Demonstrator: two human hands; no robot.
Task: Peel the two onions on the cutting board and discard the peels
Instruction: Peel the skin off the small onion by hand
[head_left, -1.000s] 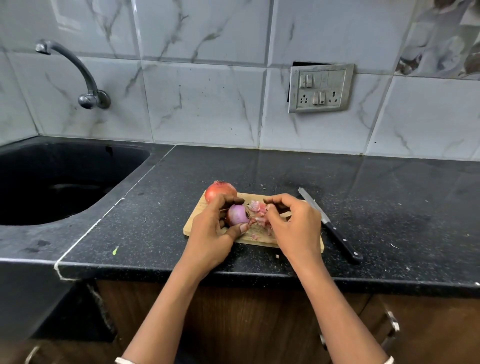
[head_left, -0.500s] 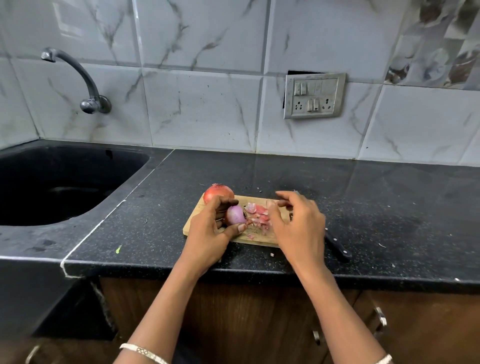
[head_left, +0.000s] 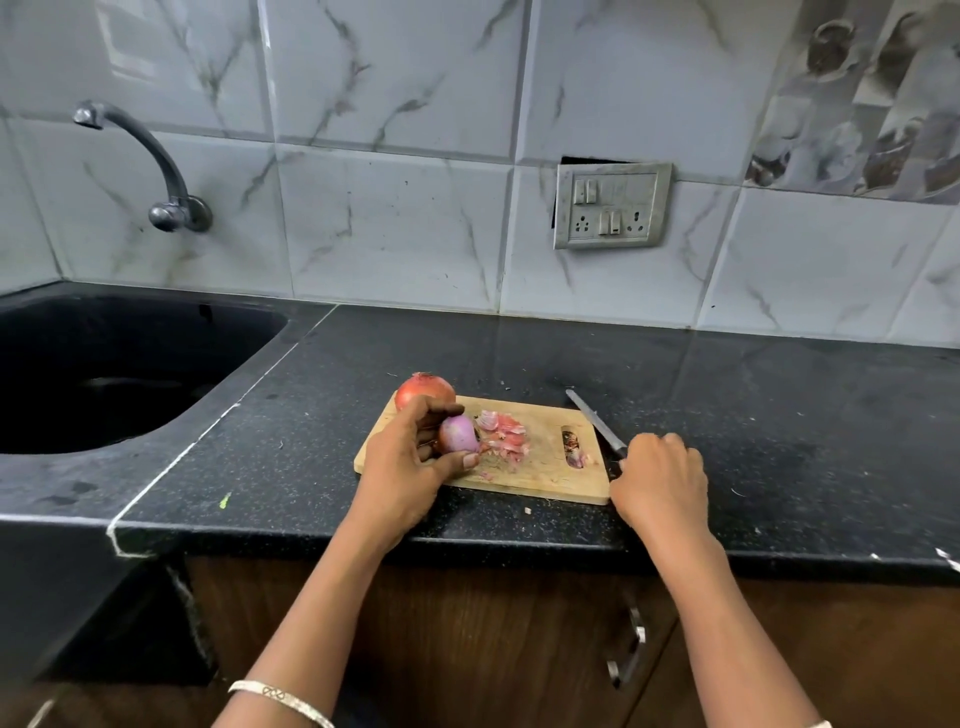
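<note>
Frame centre: left hand (head_left: 410, 467) grips the mostly peeled onion (head_left: 460, 434) over the wooden cutting board (head_left: 550, 480); right hand (head_left: 660, 480) curls around the knife (head_left: 592, 415) handle. Second onion (head_left: 423, 389) appears unpeeled; peels (head_left: 504, 439) not yet discarded.

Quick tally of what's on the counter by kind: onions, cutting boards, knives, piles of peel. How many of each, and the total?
Onions: 2, peeled onion in the left hand, unpeeled onion behind it
Cutting board: 1
Knife: 1
Pile of peels: 1
Total: 5
</note>
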